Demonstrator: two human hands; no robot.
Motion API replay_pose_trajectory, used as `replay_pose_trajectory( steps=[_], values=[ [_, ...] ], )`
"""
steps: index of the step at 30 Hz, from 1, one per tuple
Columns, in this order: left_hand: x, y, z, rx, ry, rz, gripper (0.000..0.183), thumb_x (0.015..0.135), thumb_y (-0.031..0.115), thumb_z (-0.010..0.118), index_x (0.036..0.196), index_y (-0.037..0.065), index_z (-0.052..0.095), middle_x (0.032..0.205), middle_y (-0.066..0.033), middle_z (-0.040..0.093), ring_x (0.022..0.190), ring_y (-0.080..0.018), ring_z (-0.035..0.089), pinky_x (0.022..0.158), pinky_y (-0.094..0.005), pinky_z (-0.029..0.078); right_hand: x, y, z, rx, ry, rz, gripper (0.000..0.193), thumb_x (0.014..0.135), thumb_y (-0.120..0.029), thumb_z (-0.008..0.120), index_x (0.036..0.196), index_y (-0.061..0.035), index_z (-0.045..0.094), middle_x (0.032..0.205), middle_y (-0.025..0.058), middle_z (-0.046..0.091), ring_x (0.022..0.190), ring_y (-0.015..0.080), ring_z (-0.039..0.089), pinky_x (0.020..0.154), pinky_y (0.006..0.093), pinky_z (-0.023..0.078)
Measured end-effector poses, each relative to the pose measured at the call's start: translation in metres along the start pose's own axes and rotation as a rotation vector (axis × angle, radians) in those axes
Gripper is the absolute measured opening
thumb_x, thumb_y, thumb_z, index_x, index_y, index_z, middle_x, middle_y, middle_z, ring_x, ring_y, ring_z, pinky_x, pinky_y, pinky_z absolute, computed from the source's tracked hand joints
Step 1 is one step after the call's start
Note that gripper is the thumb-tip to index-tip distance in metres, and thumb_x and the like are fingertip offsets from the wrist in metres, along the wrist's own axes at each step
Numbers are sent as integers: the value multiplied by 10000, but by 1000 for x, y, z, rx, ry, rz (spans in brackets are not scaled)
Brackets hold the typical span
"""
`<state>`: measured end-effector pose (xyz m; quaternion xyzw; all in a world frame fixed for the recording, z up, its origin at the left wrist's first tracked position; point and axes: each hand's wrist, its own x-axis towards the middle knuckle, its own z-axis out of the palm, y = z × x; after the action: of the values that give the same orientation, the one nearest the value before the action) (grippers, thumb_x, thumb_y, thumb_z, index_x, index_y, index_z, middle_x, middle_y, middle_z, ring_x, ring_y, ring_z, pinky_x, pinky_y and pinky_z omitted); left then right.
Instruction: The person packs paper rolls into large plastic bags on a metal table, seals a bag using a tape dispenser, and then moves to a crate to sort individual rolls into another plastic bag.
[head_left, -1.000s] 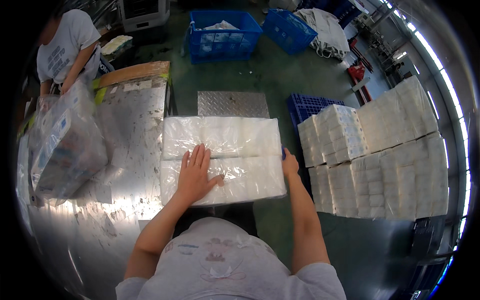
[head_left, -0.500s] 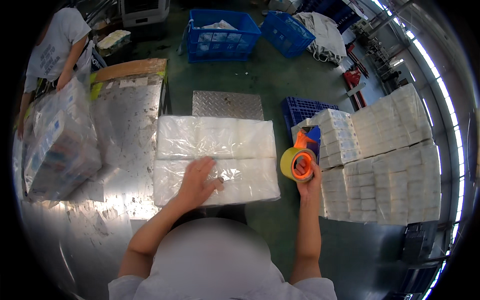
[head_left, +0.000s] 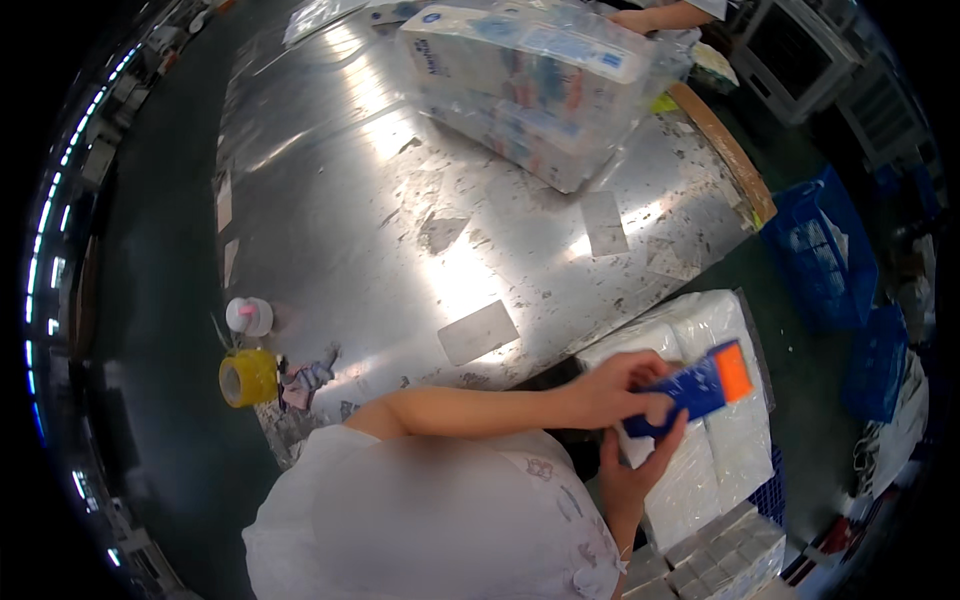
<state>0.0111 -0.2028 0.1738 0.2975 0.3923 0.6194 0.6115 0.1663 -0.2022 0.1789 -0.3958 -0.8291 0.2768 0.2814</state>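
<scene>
Both my hands are at a blue and orange tape dispenser [head_left: 698,392], held over a clear-wrapped bundle of white packs [head_left: 728,462]. My left hand [head_left: 622,388] reaches across from the left, its fingers closed at the dispenser's blue end. From below, my right hand [head_left: 640,478] grips the same end between thumb and fingers. The dispenser's orange end points away to the right. Its tape roll is not visible from this side, and my fingers hide part of the blue body.
A scratched metal table [head_left: 370,270] fills the middle. On it stand a large bagged bundle of packs [head_left: 530,90], a yellow tape roll [head_left: 250,378], a white bottle [head_left: 248,316] and a crumpled cloth [head_left: 308,380]. A co-worker's arm [head_left: 670,17] touches the bagged bundle. Blue crates [head_left: 822,255] stand right.
My view has swung left over the table. My left hand has left the wrapped bundle and joined my right hand at the tape dispenser, which has turned its blue side up.
</scene>
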Motion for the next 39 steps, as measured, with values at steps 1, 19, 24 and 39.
replay_pose_trajectory(
  steps=[1,19,24,39],
  values=[
    [-17,13,-17,138,162,33,297,791,97,679,1048,27,548,858,-16,609,793,-85,551,739,-242,457,5,3,4,176,-115,-39,770,725,-27,691,1363,51,267,1164,216,467,947,312,513,849,394,422],
    [-85,31,-113,661,734,119,147,847,126,587,760,7,602,791,-61,619,737,-140,560,692,-275,437,28,-9,8,345,-245,19,198,806,53,545,995,36,600,839,108,588,732,175,573,676,266,462],
    [-21,29,-24,165,212,-36,163,891,58,527,738,15,564,691,14,526,624,-80,467,618,-205,388,37,-17,-4,662,-111,186,167,855,-11,559,1010,35,597,889,94,595,763,140,577,683,241,467],
    [18,-4,41,330,-134,-214,238,884,123,560,677,7,562,561,14,482,518,-66,430,473,-229,346,12,-7,-45,523,246,252,96,878,-74,578,830,7,560,719,60,538,627,109,520,562,234,417]
  ],
)
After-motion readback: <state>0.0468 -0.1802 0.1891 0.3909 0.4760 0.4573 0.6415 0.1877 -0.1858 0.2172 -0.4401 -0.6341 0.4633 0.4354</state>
